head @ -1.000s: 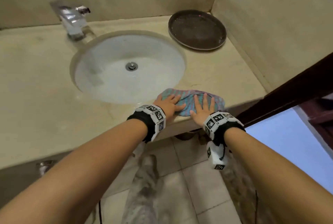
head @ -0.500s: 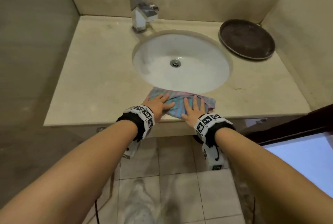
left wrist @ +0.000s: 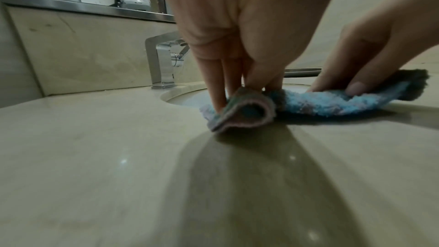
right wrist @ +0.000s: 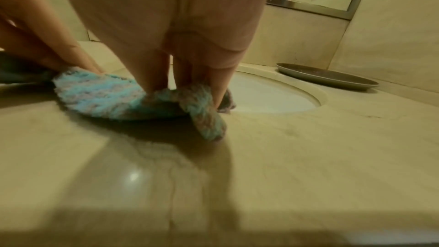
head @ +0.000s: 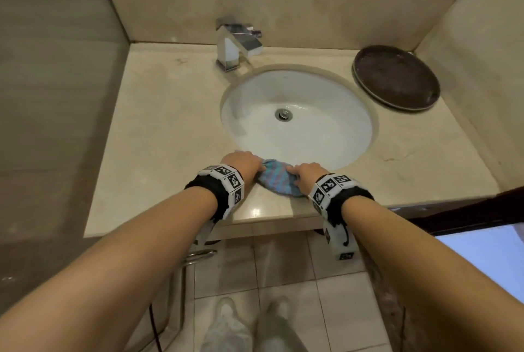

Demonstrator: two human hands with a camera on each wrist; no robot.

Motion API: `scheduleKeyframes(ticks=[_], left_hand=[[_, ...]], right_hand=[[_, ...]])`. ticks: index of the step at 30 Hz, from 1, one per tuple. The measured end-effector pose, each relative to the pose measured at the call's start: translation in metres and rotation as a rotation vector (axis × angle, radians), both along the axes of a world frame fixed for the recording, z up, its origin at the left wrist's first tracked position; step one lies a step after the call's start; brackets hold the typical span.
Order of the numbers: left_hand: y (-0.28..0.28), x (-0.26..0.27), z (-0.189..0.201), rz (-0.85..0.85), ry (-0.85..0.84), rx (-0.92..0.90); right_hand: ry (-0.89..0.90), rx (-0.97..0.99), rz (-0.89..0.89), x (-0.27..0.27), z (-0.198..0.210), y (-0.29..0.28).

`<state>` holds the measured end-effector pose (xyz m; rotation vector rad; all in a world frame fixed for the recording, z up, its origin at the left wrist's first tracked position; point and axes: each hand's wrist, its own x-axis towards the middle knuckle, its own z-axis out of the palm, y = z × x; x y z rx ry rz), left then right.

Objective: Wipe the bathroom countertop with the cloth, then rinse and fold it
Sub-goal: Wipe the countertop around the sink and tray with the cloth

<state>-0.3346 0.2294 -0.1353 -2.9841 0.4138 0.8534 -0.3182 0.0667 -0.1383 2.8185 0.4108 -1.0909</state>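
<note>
Both hands pinch the cloth (head: 276, 181) at the front edge of the worktop (head: 158, 130), just before the sink (head: 296, 116): left hand (head: 241, 163) one end, right hand (head: 309, 174) the other. It looks like folding time. Next, bring the ends together.

Hands: two, a left hand (head: 241, 163) and a right hand (head: 309, 174)
Cloths: one cloth (head: 276, 181)
Basins: one sink (head: 326, 136)
Taps: one faucet (head: 236, 45)
Dishes: one dark round tray (head: 397, 78)
Benches: one bench (head: 158, 130)
Wrist bands: two
</note>
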Motion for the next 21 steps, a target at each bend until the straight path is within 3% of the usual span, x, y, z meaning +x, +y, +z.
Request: scheduleKeyframes(ticks=[4,9,18,21], left_hand=[[-0.002,0.025,0.016,0.006,-0.008,0.008],[-0.007,0.084,0.032,-0.012,-0.083,-0.020],[-0.046,0.247,0.066,0.090,-0.379,-0.118],[-0.063,0.299,0.063,0.103,-0.399,-0.062]], right_hand=[[-0.021,0.100,-0.071,0.027,0.006,-0.002],[-0.088,0.145,-0.037,0.089,0.030,-0.014],[-0.375,0.283,0.028,0.271,0.068,-0.061],[-0.465,0.277,0.092,0.327,0.068,-0.076]])
